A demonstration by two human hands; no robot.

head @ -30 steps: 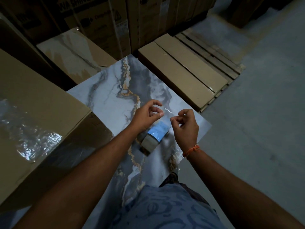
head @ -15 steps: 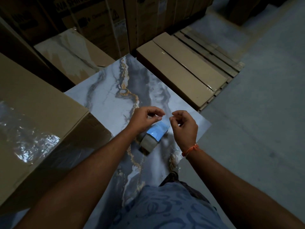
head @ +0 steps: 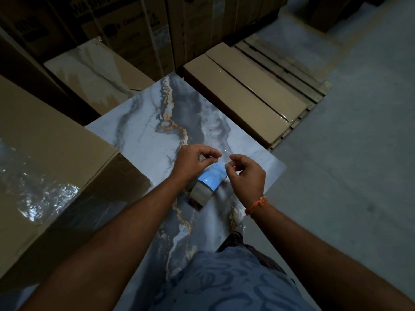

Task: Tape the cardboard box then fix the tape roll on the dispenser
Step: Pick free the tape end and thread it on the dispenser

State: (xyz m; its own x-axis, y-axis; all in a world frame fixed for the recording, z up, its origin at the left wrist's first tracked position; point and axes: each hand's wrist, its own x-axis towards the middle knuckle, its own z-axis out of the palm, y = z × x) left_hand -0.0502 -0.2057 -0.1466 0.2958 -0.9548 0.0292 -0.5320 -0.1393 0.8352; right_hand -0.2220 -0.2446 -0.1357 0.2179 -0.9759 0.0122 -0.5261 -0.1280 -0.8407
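Pinching a short strip of clear tape (head: 223,156) between them, your left hand (head: 190,163) and right hand (head: 247,176) hover close together above the marble-patterned slab (head: 143,140); each hand is closed thumb-to-forefinger on one end of the strip, the other fingers curled loosely. The tape roll (head: 199,193) lies on the slab right under your hands, with a blue piece (head: 212,178) on its upper side (dispenser part or label, I cannot tell in this dim light).

The strip will likely be feather-light, limp and sticky; it will probably curl onto itself or cling to your fingertips if you let it slacken; take it only at the very ends and keep it taut. The roll looks stiff and light, easy to lift by its outer rim or through the core.

Around you: the large cardboard box (head: 45,135) stands at your left, against the slab's edge, with a glossy patch of film (head: 38,191) on its top; flat cartons (head: 242,90) rest on a wooden pallet (head: 289,61) beyond the slab; a second marble-printed carton (head: 89,70) leans further back; bare concrete floor (head: 348,153) lies to your right. Nothing stands between your hands and the roll; your own knee (head: 224,279) crowds the near edge.
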